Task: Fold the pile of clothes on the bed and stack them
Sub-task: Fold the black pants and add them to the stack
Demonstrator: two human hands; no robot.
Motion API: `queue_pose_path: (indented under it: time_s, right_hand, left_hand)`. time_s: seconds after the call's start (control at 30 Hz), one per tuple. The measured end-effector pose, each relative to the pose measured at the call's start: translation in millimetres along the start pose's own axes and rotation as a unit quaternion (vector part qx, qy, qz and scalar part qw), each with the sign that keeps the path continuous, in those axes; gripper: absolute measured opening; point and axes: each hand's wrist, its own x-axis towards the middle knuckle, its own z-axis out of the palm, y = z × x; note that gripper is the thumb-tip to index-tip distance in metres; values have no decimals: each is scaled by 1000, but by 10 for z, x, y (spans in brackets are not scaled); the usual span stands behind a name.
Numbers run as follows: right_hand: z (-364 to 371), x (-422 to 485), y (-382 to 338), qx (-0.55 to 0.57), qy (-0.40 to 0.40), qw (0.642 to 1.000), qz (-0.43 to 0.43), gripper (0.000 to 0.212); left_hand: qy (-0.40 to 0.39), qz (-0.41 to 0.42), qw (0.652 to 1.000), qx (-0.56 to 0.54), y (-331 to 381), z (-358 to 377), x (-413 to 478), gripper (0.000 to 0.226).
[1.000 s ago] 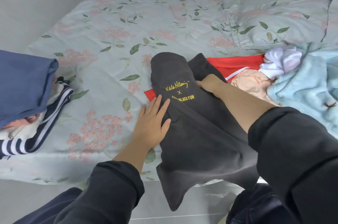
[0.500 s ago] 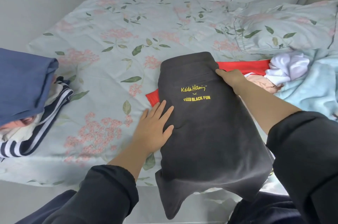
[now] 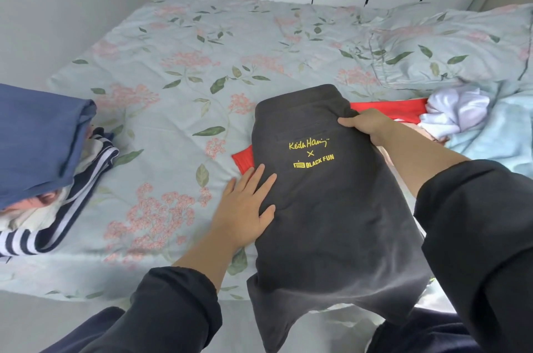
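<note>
Floral bed [image 3: 202,50], task part done: dark grey garment [image 3: 331,208] over near edge, half-folded; folded stack [image 3: 37,145] at left; unfolded heap [image 3: 476,127] at right, not yet folded; left hand [image 3: 245,208] flat, pressing garment's left edge; right hand [image 3: 369,125] gripping its right edge.
</note>
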Motion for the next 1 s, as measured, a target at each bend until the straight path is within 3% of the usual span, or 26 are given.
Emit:
queue_pose_path:
  time_s: [0.17, 0.23, 0.3, 0.4, 0.47, 0.57, 0.67, 0.8, 0.9, 1.0]
  right_hand:
    - [21, -349, -151, 111, 5, 989, -97, 34]
    - [-26, -585, -284, 136, 3, 983, -123, 27]
    - [-116, -835, -441, 142, -11, 978, -153, 25]
    - [-299, -1231, -675, 152, -66, 966, -196, 31]
    - [-414, -1489, -822, 155, -123, 955, -223, 35]
    - [-541, -1810, -1018, 147, -199, 930, -272, 36]
    - [-614, -2072, -1189, 142, -273, 901, -305, 40]
    - [-735, -2289, -1357, 146, -333, 873, -324, 44]
    - [-813, -2380, -1470, 139, -305, 878, -342, 42]
    - [-868, -2397, -1558, 132, -205, 900, -360, 30]
  left_hand:
    - [-13, -11, 998, -58, 15, -114, -7, 58]
    - [-12, -53, 984, -170, 70, -321, 66, 55]
    - [41, -81, 957, -276, 157, -676, 197, 56]
    - [153, -33, 940, -305, 289, -1403, 446, 64]
    - [168, -7, 924, -343, 365, -1944, 585, 76]
    - [60, 16, 897, -438, 470, -2637, 703, 96]
    - [-94, 59, 882, -457, 524, -3033, 699, 86]
    - [-221, 76, 800, -552, 515, -3311, 603, 90]
    - [-284, 93, 776, -555, 503, -3372, 535, 76]
    - [-215, 38, 796, -565, 540, -3398, 481, 41]
